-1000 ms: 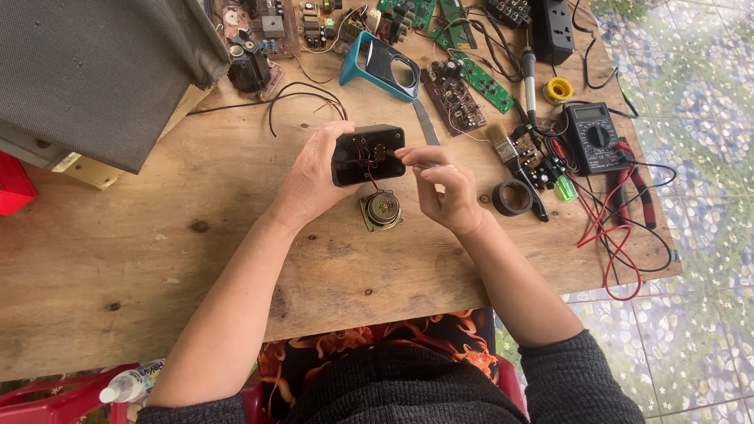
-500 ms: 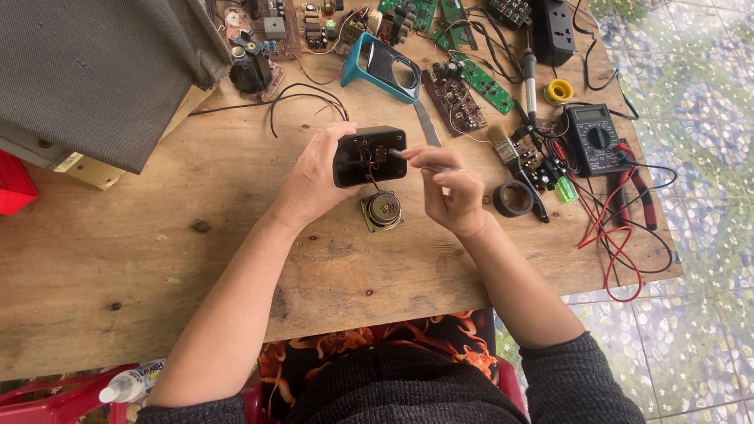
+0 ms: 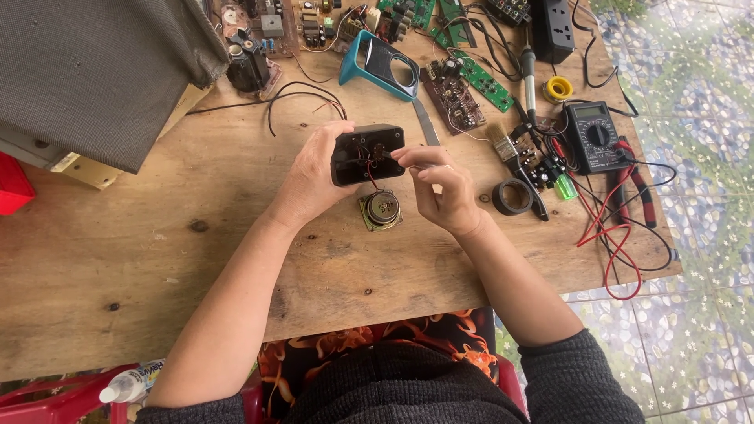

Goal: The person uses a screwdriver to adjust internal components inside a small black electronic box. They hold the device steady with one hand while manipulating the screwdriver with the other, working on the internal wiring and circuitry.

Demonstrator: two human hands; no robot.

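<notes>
**Black shell open in my hands, speaker hanging by its leads**

Black plastic is what I am gripping: my left hand [image 3: 314, 177] is wrapped around the left end of a small open housing [image 3: 367, 154], just above the middle of the frame, its hollow side turned up toward me. My right hand [image 3: 441, 188] has thumb and forefinger pinched together at the housing's right edge, on something too thin to make out, probably a wire end. A small round speaker [image 3: 381, 210] lies on the wooden table [image 3: 141, 251] right below, joined to the housing by a red lead.

To do this well, I judge I should keep the shell steady with my left and move only my right fingertips, leaving slack in that lead so nothing tears at the joints.

As for what holds things: the housing carries a few wires and small parts inside, details unclear. A teal shell [image 3: 385, 67] at upper centre looks hollow. Right of centre sits a roll of black tape [image 3: 512, 196], and further right a multimeter [image 3: 593, 135] with red and black probes.
</notes>
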